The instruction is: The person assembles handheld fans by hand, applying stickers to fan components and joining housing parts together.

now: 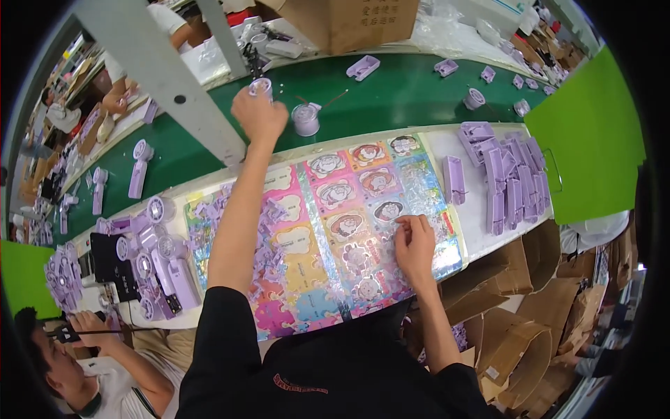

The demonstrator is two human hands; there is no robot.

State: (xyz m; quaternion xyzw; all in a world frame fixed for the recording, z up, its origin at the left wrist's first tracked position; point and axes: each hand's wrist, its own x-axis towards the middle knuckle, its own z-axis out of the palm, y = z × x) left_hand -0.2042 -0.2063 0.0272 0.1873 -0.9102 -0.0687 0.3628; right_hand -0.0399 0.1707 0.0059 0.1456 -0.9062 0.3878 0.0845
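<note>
My left hand (259, 119) reaches out over the green belt, its fingers closed round a lilac round part (260, 87). Just to the right of it on the belt stands another lilac round part (306, 119) with thin wires sticking out. My right hand (416, 246) rests over the colourful picture mat (377, 181), fingers loosely bent and nothing visible in them. Small lilac pieces (269, 241) lie heaped on the mat by my left forearm. To the right of the mat is a stack of long lilac casings (513, 181).
A grey metal post (167, 77) rises left of my left arm. Lilac handheld fans (157, 258) pile up at the left, near a seated person (84, 377). Several lilac parts ride on the green belt (405, 91). Cardboard boxes (516, 335) stand at the lower right.
</note>
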